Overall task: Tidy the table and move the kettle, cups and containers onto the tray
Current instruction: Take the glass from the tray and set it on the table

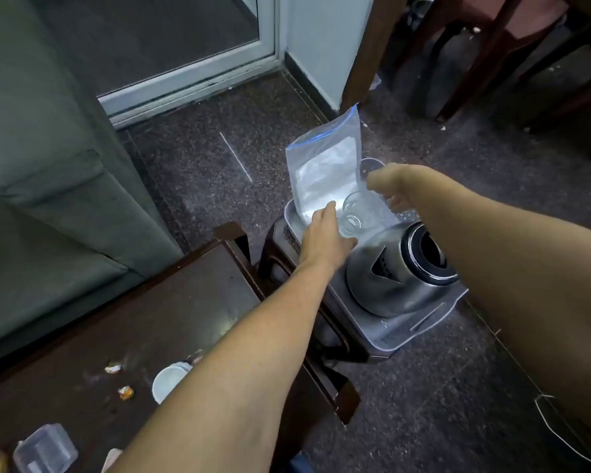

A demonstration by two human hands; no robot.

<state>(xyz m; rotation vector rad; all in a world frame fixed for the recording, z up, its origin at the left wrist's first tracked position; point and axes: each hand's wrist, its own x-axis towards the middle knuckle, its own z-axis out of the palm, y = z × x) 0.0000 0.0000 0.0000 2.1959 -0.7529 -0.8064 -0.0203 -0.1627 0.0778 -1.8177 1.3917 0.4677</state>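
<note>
A grey tray [420, 331] lies on a dark stool [280, 247] to the right of the table. On it stand a steel kettle [382, 285] with its lid off and an upright zip bag [325, 165] of white powder. My left hand [321, 238] grips a tilted clear glass cup [357, 215] just above the tray, between bag and kettle. Beyond the glass is my right hand [389, 187], fingers curled, next to another clear round cup [371, 164]; whether it holds anything is unclear. On the dark table [151, 319] are a white cup [169, 380] and a clear plastic container [45, 448].
Two crumpled wrappers [114, 368] [126, 392] lie on the table near the white cup. A grey sofa [48, 199] stands to the left, with a glass door [171, 39] behind it. Dark chair legs [475, 63] stand at the upper right on the speckled floor.
</note>
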